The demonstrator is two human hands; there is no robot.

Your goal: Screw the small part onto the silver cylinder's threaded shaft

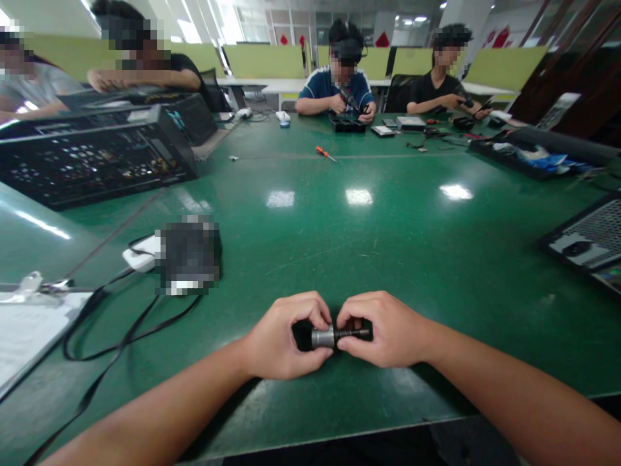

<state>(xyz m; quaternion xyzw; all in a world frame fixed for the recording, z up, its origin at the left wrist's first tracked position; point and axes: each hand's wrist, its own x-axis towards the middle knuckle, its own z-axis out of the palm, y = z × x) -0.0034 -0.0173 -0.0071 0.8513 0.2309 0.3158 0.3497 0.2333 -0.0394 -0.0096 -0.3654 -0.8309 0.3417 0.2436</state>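
Near the table's front edge, my left hand (291, 335) pinches a small silver metal cylinder (323, 337) between thumb and fingertips. From the cylinder's right end runs a thin dark ridged shaft (356, 332), lying level. Around the base of that shaft close the thumb and fingers of my right hand (388, 329). The two hands face each other, their fingertips a small gap apart. The fingers partly cover the piece, and its exact kind cannot be made out.
The green table (310, 259) holds a black computer case (97, 152) at left, a blurred dark item with a strap (190, 254), a clipboard (39, 330), an orange screwdriver (324, 153) and a metal mesh case (592, 236) at right. Several people work across the table.
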